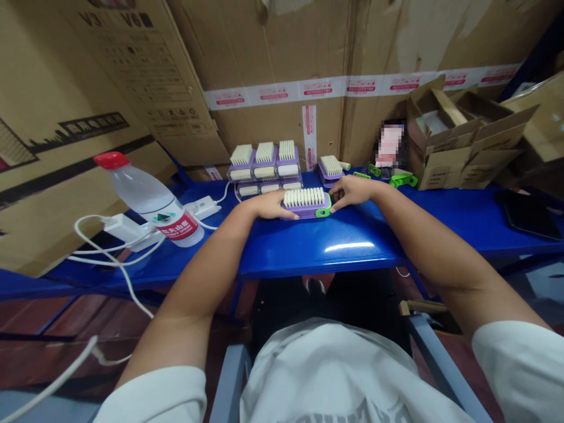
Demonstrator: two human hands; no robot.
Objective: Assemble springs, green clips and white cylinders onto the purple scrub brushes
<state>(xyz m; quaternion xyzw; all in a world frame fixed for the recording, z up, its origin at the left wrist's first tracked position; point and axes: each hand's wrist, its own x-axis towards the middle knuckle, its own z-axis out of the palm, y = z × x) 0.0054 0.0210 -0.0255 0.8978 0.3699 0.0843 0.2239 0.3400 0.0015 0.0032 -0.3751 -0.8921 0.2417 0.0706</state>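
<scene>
A purple brush head [307, 210] with rows of cream bristles facing up lies on the blue table. My left hand [273, 205] grips its left end, thumb along the near side. A bright green end piece [325, 207] sits on the brush's right end. There my right hand [352, 191] has its fingers bent and closed against that green piece. Behind my left hand, several similar purple brushes [264, 164] are stacked in rows. Another purple brush [330, 169] lies just beyond my right hand, with a cream roller [344, 165] beside it.
A water bottle [154, 202] leans on the left among white cables and a power strip [132, 232]. Green plastic parts [403, 180] lie at the back right, near cardboard boxes [453, 141]. A dark phone-like slab [529, 214] rests far right. Large cardboard [273, 53] walls the back.
</scene>
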